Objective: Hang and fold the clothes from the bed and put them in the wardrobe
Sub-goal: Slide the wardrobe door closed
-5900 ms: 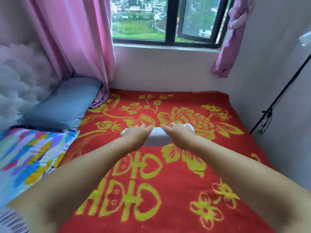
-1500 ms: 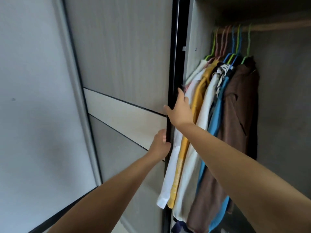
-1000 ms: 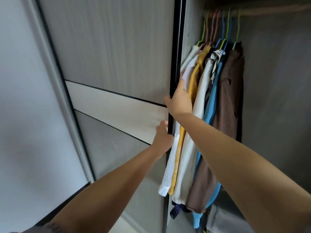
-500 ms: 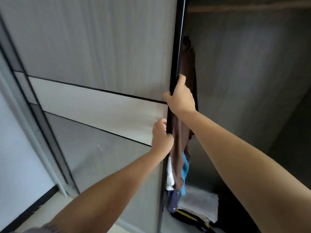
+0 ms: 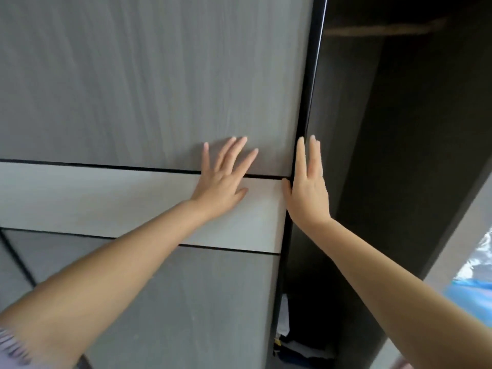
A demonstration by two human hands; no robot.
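Observation:
The grey sliding wardrobe door with a pale band across its middle fills most of the view. My left hand lies flat on the door's face, fingers spread. My right hand presses with straight fingers against the door's black right edge. To the right a narrow dark gap of wardrobe interior stays open, with a wooden rail at the top. The hanging clothes are hidden behind the door. Some folded cloth shows at the bottom of the gap.
The wardrobe's right side panel runs down the right. Beyond it, at the lower right, a bit of blue and white bedding shows. A second door's frame is at the lower left.
The door has slid right, covering the hanging clothes and narrowing the gap. My left hand left the door's edge and now lies flat on its face; my right hand's fingers straightened.

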